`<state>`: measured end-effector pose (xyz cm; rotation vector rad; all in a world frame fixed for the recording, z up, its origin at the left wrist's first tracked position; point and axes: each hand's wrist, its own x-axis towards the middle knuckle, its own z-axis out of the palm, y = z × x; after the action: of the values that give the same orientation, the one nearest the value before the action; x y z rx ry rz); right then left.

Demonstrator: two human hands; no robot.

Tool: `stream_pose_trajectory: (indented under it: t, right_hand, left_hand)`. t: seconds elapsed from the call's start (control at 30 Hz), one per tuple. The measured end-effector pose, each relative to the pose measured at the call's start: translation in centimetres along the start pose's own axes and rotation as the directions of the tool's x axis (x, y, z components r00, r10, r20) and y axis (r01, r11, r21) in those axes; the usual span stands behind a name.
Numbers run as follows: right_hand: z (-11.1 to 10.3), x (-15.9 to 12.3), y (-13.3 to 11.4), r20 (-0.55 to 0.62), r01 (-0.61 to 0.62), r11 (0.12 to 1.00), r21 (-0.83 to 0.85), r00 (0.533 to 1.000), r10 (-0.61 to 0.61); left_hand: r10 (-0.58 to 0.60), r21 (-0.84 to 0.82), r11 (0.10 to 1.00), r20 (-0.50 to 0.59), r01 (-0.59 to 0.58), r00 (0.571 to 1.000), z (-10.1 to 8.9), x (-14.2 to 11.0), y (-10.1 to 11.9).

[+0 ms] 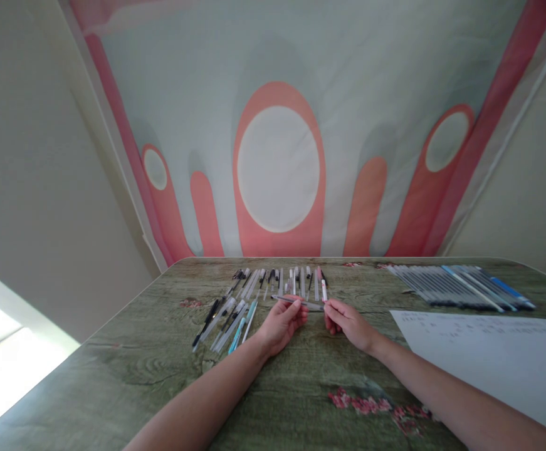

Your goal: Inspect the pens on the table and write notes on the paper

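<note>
A slim pen [311,305] with a clear barrel lies level between my hands, just above the table. My left hand [284,326] pinches it between thumb and fingers, and its dark end sticks out to the left. At the pen's other end, the fingers of my right hand [348,322] are closed on it; whether a cap or another part sits inside them is hidden. Behind my hands lies a row of pen parts, clear barrels [281,282] and black caps among them. A white pen with red marks [324,290] stands out just beyond my right fingertips.
More pen parts [228,319] and a turquoise pen [237,335] lie left of my left hand. At the back right is a neat row of pens [442,288], with a white paper sheet [498,363] in front. The wood-patterned table [126,376] ends at a patterned backdrop [277,244].
</note>
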<state>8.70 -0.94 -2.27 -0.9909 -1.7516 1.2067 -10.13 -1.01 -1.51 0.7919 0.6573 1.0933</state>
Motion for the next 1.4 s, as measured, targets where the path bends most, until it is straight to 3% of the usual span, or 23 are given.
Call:
stream_pose_trajectory:
  t: [0.17, 0.33, 0.6, 0.83, 1.07, 1.2, 1.3, 1.4]
  right_hand:
    - [-0.2, 0.1, -0.1, 0.025, -0.011, 0.998, 0.068, 1.000, 0.009]
    - [0.1, -0.1, -0.4, -0.037, -0.007, 0.995, 0.098, 0.999, 0.011]
    - [0.3, -0.4, -0.7, -0.030, 0.044, 0.998, 0.052, 0.999, -0.042]
    - [0.2, -0.2, -0.4, -0.125, 0.071, 0.997, 0.041, 0.990, -0.065]
    - [0.3, -0.7, -2.4, -0.143, 0.130, 0.960, 0.250, 0.985, -0.097]
    - [0.5, -0.9, -3.8, -0.170, 0.177, 0.957, 0.231, 0.976, -0.140]
    - [-0.7, -0.4, -4.7, -0.286, 0.231, 0.956, 0.180, 0.942, -0.173]
    - [-3.7, 0.4, -5.6, -0.513, 0.288, 0.954, 0.082, 0.833, -0.207]
  left_hand:
    - [0.007, 0.009, 1.000, 0.017, -0.007, 1.000, -0.1, 0.0, 0.0]
    - [0.010, 0.024, 1.000, 0.012, -0.010, 1.000, 0.1, -0.1, 0.1]
    - [0.012, 0.081, 0.997, 0.038, -0.015, 0.999, 0.5, -0.3, 0.0]
    - [0.024, -0.031, 0.999, -0.031, -0.025, 0.999, 0.3, -0.1, 0.5]
    - [-0.030, 0.029, 0.999, 0.107, 0.027, 0.994, 0.7, -0.3, 0.8]
    - [-0.028, 0.101, 0.995, 0.126, 0.015, 0.992, 0.9, -0.3, 0.7]
    - [-0.027, 0.181, 0.984, 0.105, 0.008, 0.994, 1.0, -0.2, 0.6]
    - [-0.013, 0.271, 0.963, 0.092, -0.013, 0.996, 1.2, -0.3, 0.5]
